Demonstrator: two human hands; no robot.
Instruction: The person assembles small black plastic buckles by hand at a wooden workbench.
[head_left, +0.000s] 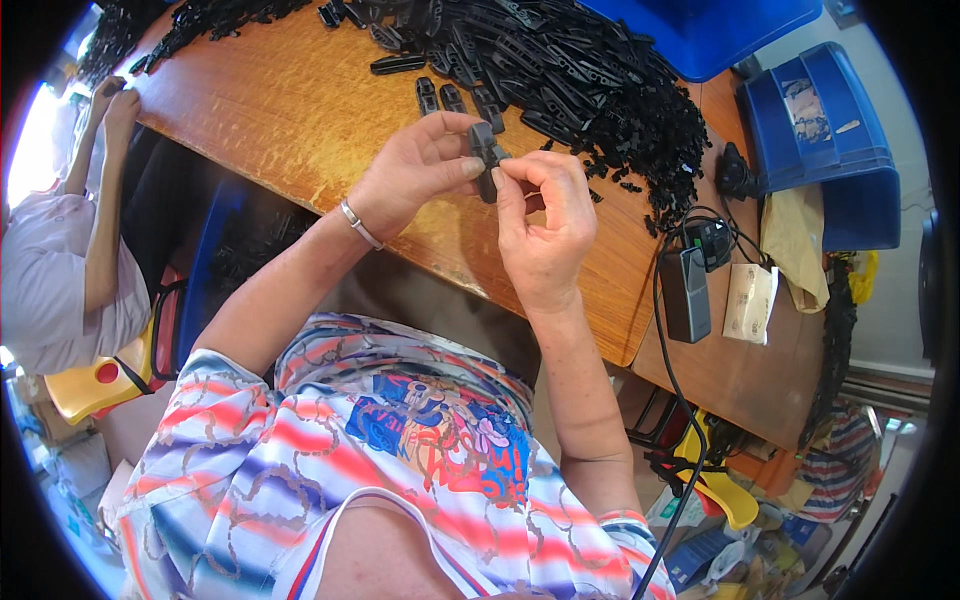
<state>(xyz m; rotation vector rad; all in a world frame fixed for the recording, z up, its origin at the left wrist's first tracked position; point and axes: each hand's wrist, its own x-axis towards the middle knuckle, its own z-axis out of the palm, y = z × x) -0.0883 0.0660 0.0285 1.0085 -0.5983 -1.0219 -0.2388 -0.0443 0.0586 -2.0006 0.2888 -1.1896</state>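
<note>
Above the near edge of the table, my left hand (408,178) is closed round a long black plastic part (486,160), held upright between thumb and fingers. My right hand (548,222) meets it from the right, thumb and forefinger pinched against its side. Anything between those right fingertips is too small to make out. Just beyond my left hand, a few similar black parts (427,96) lie apart from a large heap of long black plastic parts (530,65). To the right, that heap runs into a pile of smaller black pieces (650,135).
A wooden table (270,100) spans the view. Blue plastic bins (830,150) stand at the right. Nearby are a black box-shaped device (686,295) with a cable trailing past my right arm, and a paper packet (748,302). Another person (75,260) works at the left.
</note>
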